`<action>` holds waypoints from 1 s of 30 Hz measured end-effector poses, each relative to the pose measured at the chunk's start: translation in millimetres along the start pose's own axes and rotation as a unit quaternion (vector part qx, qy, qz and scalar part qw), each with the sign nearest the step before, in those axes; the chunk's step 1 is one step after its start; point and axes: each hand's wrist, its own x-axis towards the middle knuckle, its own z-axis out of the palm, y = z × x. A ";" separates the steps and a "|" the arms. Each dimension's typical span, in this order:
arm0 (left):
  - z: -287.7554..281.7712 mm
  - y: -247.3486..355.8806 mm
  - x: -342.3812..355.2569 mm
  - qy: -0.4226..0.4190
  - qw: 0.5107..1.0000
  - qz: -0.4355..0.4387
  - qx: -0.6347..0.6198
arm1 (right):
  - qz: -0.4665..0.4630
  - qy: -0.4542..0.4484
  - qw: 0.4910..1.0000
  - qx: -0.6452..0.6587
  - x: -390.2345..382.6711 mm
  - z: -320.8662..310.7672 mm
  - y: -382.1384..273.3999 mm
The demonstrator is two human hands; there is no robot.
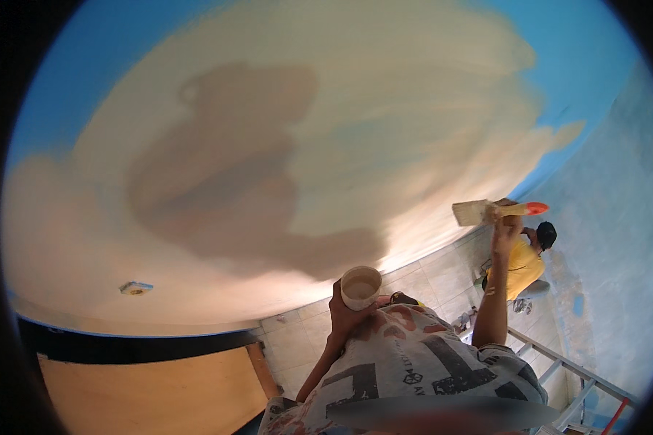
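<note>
The flat paintbrush (471,212) is at three o'clock, near the edge of the pale area, and the right hand (509,221) is closed around its handle; I cannot tell if the bristles touch the wall (442,87). The left hand (343,313), at six o'clock, grips a white cup (376,288) holding pale liquid, which I take for paint. I judge the work to be well advanced but not complete: a cream coat covers the broad middle, yet it looks thin and streaky toward one o'clock, where bluish tone shows through. Strong blue (595,65) remains bare at ten and two o'clock; whether it should be covered, I cannot say. The surface looks smooth, with a large shadow lying at ten o'clock and a small wall fixture (136,288) near eight. Below is a tiled floor (424,279). At four o'clock stands a metal ladder (591,378), and a co-worker (526,268) in a yellow shirt is low near the mottled blue side wall (624,203). An orange-brown panel (152,391) fills half past seven.
</note>
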 end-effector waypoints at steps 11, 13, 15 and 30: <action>24.9 30.1 26.6 -0.078 0.996 0.015 0.026 | -0.221 -0.303 0.922 0.099 60.0 44.5 -224.1; 29.9 27.9 27.4 -0.089 0.996 0.015 0.028 | -0.227 -0.325 0.911 0.116 61.3 47.8 -235.0; 36.5 27.5 29.0 -0.094 0.995 0.012 0.019 | -0.228 -0.340 0.904 0.127 65.7 45.0 -235.7; 56.7 38.8 46.4 -0.080 0.995 0.000 0.057 | -0.205 -0.322 0.911 0.153 81.6 47.1 -221.5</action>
